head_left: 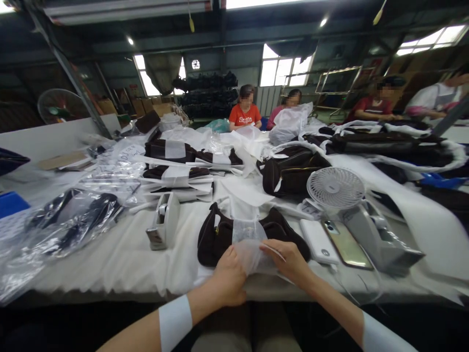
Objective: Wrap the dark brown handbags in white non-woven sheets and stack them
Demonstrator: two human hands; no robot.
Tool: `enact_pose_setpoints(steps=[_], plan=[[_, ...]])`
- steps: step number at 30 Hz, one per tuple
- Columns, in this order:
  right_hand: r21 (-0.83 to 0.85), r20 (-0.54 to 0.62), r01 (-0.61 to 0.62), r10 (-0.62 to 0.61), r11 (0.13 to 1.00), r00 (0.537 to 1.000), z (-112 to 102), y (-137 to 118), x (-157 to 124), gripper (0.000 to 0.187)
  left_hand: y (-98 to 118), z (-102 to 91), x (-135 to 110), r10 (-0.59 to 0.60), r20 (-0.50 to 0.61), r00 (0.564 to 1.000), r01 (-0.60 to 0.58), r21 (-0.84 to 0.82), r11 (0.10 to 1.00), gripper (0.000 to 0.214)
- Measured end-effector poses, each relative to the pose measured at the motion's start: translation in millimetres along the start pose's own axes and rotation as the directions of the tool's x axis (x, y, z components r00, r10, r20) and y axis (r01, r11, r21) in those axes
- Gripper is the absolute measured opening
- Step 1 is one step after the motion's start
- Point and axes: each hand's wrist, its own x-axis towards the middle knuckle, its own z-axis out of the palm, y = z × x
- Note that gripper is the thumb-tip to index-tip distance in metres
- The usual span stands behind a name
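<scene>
A dark brown handbag (216, 237) lies on the table in front of me, with a thin, see-through white wrapping sheet (250, 249) across its middle. At the bag's near edge, my left hand (230, 276) is closed on the left side of this sheet. My right hand (287, 259) pinches the sheet's right side between thumb and fingers, and a stiffer white edge shows by the fingertips. Beyond the bag lies more white wrapping paper (244, 193). What is under my left palm is hidden.
A tape dispenser (164, 222) stands left of the bag. To the right are a white power bank (318, 239), a phone (346, 244), a small fan (335, 188) and another tape dispenser (381, 239). Wrapped bags (178, 176) lie behind; plastic-covered ones (73, 215) lie left. Several people sit across.
</scene>
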Motion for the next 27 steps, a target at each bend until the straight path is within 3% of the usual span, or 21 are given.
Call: enact_pose_setpoints(steps=[2, 4, 6, 10, 15, 16, 18, 19, 21, 23, 25, 27], plan=[[-0.015, -0.005, -0.057, 0.056, 0.998, 0.998, 0.5, 2.7, 4.9, 0.036, 2.4, -5.0, -2.6, -0.121, -0.091, 0.988, 0.117, -0.052, 0.992, 0.082], [-0.042, -0.025, -0.147, 0.146, 0.988, 0.989, 1.0, 4.7, 8.5, 0.037, 5.8, -2.9, -1.5, -0.262, -0.206, 0.943, 0.257, -0.051, 0.965, 0.049], [-0.057, -0.064, -0.264, 0.261, 0.963, 0.963, 1.8, 7.6, 12.6, 0.035, 7.8, 2.5, 1.5, -0.313, -0.277, 0.909, 0.306, -0.067, 0.950, 0.023], [-0.107, -0.109, -0.419, 0.408, 0.902, 0.907, 8.1, 16.2, 22.0, 0.036, 3.5, 8.0, 8.1, -0.380, -0.314, 0.870, 0.362, -0.115, 0.925, 0.022], [-0.375, -0.191, -0.470, 0.429, 0.799, 0.883, 23.1, 22.3, 27.0, 0.043, -11.0, 0.3, 18.6, -0.512, -0.247, 0.823, 0.471, -0.208, 0.857, 0.016], [-0.408, -0.205, -0.480, 0.435, 0.776, 0.877, 25.5, 22.3, 26.9, 0.043, -12.0, -2.6, 20.6, -0.516, -0.271, 0.812, 0.468, -0.226, 0.854, 0.011], [-0.453, -0.220, -0.499, 0.449, 0.739, 0.866, 28.4, 21.3, 26.4, 0.043, -9.3, -9.7, 24.1, -0.474, -0.377, 0.796, 0.426, -0.208, 0.880, 0.023], [-0.465, -0.224, -0.505, 0.455, 0.727, 0.862, 28.7, 20.5, 26.0, 0.042, -5.7, -13.6, 25.7, -0.417, -0.440, 0.795, 0.380, -0.173, 0.909, 0.032], [-0.477, -0.223, -0.512, 0.465, 0.714, 0.857, 27.7, 18.8, 25.2, 0.037, 4.3, -19.7, 29.4, -0.214, -0.495, 0.842, 0.205, -0.073, 0.976, 0.040], [-0.473, -0.199, -0.499, 0.463, 0.726, 0.864, 25.8, 18.0, 24.3, 0.029, 13.1, -20.3, 33.9, -0.017, -0.422, 0.907, 0.019, 0.001, 1.000, 0.044], [-0.445, -0.198, -0.502, 0.465, 0.742, 0.863, 25.0, 19.2, 23.8, 0.027, 16.3, -12.9, 37.9, 0.047, -0.288, 0.956, -0.041, 0.027, 0.999, 0.065], [-0.389, -0.233, -0.525, 0.470, 0.757, 0.851, 26.1, 22.8, 24.0, 0.033, 13.5, 0.2, 40.0, 0.000, -0.195, 0.981, 0.006, 0.032, 0.999, 0.099]])
